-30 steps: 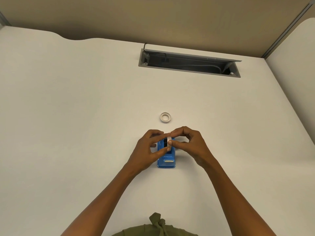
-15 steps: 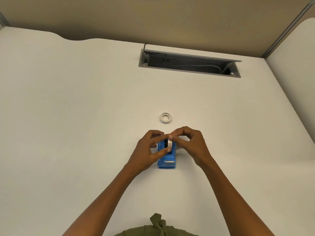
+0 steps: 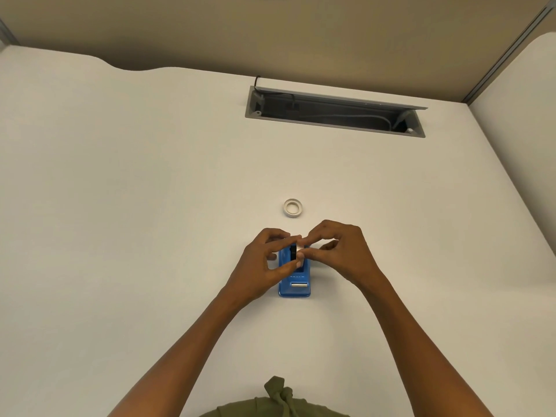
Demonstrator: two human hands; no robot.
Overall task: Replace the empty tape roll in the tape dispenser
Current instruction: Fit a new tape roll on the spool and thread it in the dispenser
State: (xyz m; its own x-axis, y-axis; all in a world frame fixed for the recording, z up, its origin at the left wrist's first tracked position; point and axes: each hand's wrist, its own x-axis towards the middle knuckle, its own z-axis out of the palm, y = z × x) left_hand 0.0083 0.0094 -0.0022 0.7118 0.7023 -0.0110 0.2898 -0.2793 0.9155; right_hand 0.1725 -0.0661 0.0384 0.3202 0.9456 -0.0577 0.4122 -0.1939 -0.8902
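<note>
Hands meet over a blue tape dispenser point(image 3: 294, 281) that sits on the white desk point(image 3: 120, 206). Left hand point(image 3: 264, 266) and right hand point(image 3: 340, 251) both pinch a small white tape roll point(image 3: 299, 251) held on edge at the dispenser's open slot, fingertips pressed against it from each side. Beyond them, apart from the dispenser, 1 white ring-shaped roll point(image 3: 293, 208) lies flat. Farther back is a grey cable tray opening point(image 3: 334, 111).
</note>
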